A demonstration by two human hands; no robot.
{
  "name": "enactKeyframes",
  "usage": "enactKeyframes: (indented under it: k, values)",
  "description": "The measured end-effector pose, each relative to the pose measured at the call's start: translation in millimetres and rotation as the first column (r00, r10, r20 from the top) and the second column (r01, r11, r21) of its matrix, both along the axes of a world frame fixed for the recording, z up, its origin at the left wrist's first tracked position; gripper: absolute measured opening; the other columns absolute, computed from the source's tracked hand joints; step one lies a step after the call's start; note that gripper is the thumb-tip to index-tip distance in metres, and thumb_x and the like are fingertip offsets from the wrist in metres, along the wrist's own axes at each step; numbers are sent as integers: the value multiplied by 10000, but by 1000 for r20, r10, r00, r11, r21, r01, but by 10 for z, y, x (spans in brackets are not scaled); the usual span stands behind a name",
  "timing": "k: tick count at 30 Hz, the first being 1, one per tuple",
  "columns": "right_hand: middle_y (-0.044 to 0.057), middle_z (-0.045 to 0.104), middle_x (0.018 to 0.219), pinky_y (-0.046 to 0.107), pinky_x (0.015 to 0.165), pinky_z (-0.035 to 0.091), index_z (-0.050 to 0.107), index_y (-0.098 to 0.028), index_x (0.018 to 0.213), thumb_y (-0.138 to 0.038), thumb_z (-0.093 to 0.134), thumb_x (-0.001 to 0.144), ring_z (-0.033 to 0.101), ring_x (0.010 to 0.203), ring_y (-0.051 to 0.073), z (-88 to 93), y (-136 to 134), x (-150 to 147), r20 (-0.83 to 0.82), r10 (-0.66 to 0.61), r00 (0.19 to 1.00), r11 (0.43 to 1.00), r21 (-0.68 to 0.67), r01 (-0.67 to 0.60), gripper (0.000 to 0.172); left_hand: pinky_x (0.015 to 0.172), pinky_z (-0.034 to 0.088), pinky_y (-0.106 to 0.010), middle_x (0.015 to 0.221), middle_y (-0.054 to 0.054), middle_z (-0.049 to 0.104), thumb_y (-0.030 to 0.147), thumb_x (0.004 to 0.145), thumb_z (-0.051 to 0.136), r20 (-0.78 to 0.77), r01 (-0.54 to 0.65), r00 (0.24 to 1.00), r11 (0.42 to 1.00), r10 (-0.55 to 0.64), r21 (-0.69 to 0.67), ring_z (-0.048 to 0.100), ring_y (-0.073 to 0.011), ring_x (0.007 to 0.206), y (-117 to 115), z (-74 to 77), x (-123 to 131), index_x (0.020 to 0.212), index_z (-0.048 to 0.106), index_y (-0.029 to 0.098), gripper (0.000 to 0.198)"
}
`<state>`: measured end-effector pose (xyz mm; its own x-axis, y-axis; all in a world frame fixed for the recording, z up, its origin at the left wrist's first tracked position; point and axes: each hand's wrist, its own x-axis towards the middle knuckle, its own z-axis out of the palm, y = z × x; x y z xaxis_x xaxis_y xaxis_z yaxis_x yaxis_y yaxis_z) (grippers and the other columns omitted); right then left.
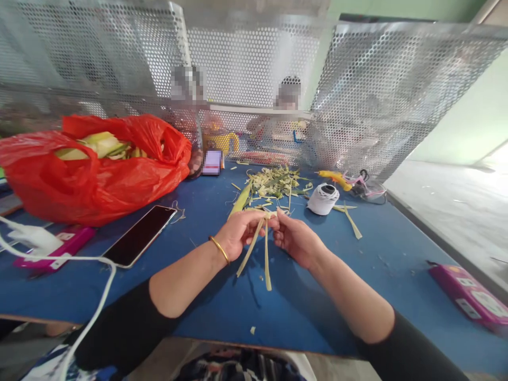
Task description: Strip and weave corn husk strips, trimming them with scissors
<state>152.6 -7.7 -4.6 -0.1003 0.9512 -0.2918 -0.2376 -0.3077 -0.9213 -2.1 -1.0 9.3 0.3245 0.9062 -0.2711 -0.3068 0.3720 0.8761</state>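
Corn husk strips point(267, 254) hang down between my two hands over the blue table, their upper ends pinched in the fingers. My left hand point(243, 228), with a gold bangle at the wrist, is closed on the strips from the left. From the right, my right hand point(293, 235) pinches the same piece at its top, thumb and forefinger together. Just beyond my fingers lies a heap of husk scraps point(275, 182). A longer green husk piece point(242, 198) rests beside the left hand. A spool of white thread point(323, 199) stands to the right of the heap.
A red plastic bag point(79, 180) of husks sits at the left, near a phone point(138, 236) and a white cable point(107, 293). Purple power strips point(470, 296) lie at both sides. A yellow glue gun point(335, 179) is at the right back, before a perforated metal screen point(254, 63); people sit behind it.
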Motion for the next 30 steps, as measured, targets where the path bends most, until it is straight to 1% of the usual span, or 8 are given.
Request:
enactKeyframes:
  k: [3,7,12,19,22,26,28,30]
  values:
    - [-26,583,606,214,475,417,661,-181,743,-428,778,773,491,486,83,-39,-4,-6,-84,-69,994,996,-61,64,274,391,170,-203,757,-113,755,372,775,713,2,60,998,998,-60,-15,528,-84,498,-8,-20,2,836,799,162,235]
    - [-53,533,550,202,444,351,606,-187,669,-386,878,601,450,475,70,-42,-8,13,-86,-226,970,971,64,231,344,393,152,-206,719,-104,728,366,751,777,-84,57,995,998,-54,34,501,-76,481,-20,-54,18,717,766,167,202]
    - [-36,542,554,232,463,323,607,-179,641,-498,885,537,438,488,75,-35,-5,8,-50,-129,990,977,164,136,435,398,146,-215,686,-89,702,351,749,781,-123,71,990,996,-65,44,486,-81,475,-27,-74,33,697,755,176,184]
    - [-37,470,460,263,453,288,533,-211,521,-652,808,569,387,440,91,-63,47,36,218,-195,956,960,244,140,522,397,168,-202,629,-66,667,318,760,759,-153,98,984,992,-85,82,490,-79,478,-46,-67,51,655,739,169,183]
    - [-44,365,386,276,454,225,485,-219,442,-715,662,738,301,416,89,16,33,115,535,-211,818,946,322,33,605,391,161,-203,617,-74,674,347,819,696,-200,95,977,991,-74,98,483,-84,476,-54,-43,52,701,773,167,229]
    - [-6,503,529,275,545,305,564,-204,511,-583,594,871,415,544,117,170,-10,219,604,-563,563,726,687,-11,523,410,191,-223,612,-92,692,351,829,683,-266,123,961,982,-81,146,462,-91,465,-67,-28,51,734,798,149,251]
    - [24,607,630,275,602,366,651,-207,574,-539,635,848,516,637,142,196,-16,228,632,-499,593,716,686,-129,431,441,254,-228,598,-91,691,341,812,699,-272,179,954,967,-126,180,458,-94,467,-82,-30,57,688,785,150,244]
    - [33,639,609,276,594,397,685,-204,585,-580,642,829,553,619,150,175,-16,207,672,-211,710,804,532,-264,451,488,326,-235,582,-87,690,316,800,700,-274,237,946,948,-176,212,460,-99,477,-101,-34,67,634,766,158,239]
